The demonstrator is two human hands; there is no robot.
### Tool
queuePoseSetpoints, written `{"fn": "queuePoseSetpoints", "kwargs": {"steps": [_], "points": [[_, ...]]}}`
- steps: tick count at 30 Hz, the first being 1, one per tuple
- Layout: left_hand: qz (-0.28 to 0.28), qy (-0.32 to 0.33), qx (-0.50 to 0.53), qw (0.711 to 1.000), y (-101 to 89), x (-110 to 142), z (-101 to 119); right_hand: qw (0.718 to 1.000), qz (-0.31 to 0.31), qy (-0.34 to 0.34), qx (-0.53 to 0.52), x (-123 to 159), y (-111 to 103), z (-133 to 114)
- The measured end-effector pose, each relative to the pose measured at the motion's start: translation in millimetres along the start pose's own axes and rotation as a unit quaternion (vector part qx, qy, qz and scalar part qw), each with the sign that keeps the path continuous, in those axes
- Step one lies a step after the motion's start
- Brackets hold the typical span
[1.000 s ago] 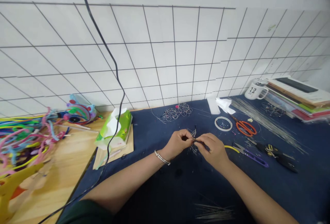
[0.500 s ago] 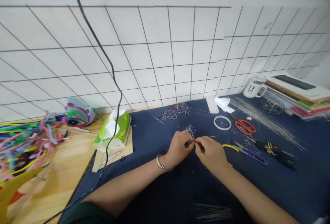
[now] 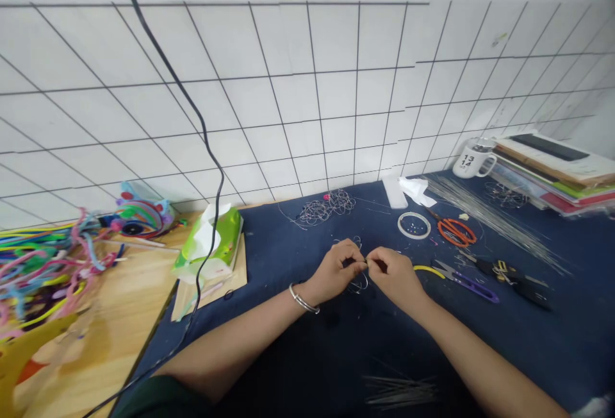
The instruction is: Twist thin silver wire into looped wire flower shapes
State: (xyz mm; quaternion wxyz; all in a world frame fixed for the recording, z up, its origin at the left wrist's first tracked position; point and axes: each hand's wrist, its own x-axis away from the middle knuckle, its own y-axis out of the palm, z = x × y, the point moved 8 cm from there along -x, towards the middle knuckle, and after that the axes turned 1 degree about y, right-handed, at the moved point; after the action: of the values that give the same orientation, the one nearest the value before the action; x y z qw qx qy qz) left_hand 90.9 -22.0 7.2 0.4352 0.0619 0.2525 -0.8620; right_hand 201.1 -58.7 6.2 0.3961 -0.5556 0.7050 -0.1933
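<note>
Tight work here, and the heart of it is hard to see: the fingers meet on a dark speck too small to make out. The wire piece [image 3: 358,286] sits left of the white ring [image 3: 400,225] and nearer the viewer, its middle masked by the left hand [image 3: 339,268], thin silver loops peeking out above and below. Behind the right hand [image 3: 391,274] disappears part of a yellow handle [image 3: 429,269], on the near side of the ring. Down at the bottom edge, nearer than the ring, a bundle of short wires [image 3: 401,392] is half lost in shadow. Both forearms run out of the picture, the left into a dark sleeve [image 3: 166,397].

Now the pose: 2 hands low over the desk [image 3: 283,245], backs upward, wrists angled inward. Left thumb and forefinger pinch the wire piece, the bangle [image 3: 303,299] slanting across that wrist. Right thumb and forefinger are drawn narrow too, gripping the same spot, the other fingers curled under, and the 2 sets of tips all but touch. Right of the ring lie orange scissors [image 3: 456,232]; nearer and to its right, purple snips [image 3: 473,288].
</note>
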Motion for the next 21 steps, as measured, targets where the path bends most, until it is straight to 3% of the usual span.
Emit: {"fn": "queuePoseSetpoints", "kwargs": {"steps": [4, 7, 15, 21], "points": [[-0.008, -0.080, 0.187, 0.979, 4.8, -1, -17, 1.000, 0.004, -0.005, -0.021, -1, -5, -4], [-0.009, -0.109, 0.250, 0.962, 9.5, -1, -25, 0.999, 0.018, -0.015, -0.029, -1, -8, -9], [0.005, -0.143, 0.265, 0.954, 5.8, 0, -30, 0.989, 0.002, -0.145, -0.014, 1, -8, -25], [0.001, -0.151, 0.266, 0.952, 6.3, 1, -31, 0.986, -0.015, -0.164, 0.019, 1, -5, -24]]}}
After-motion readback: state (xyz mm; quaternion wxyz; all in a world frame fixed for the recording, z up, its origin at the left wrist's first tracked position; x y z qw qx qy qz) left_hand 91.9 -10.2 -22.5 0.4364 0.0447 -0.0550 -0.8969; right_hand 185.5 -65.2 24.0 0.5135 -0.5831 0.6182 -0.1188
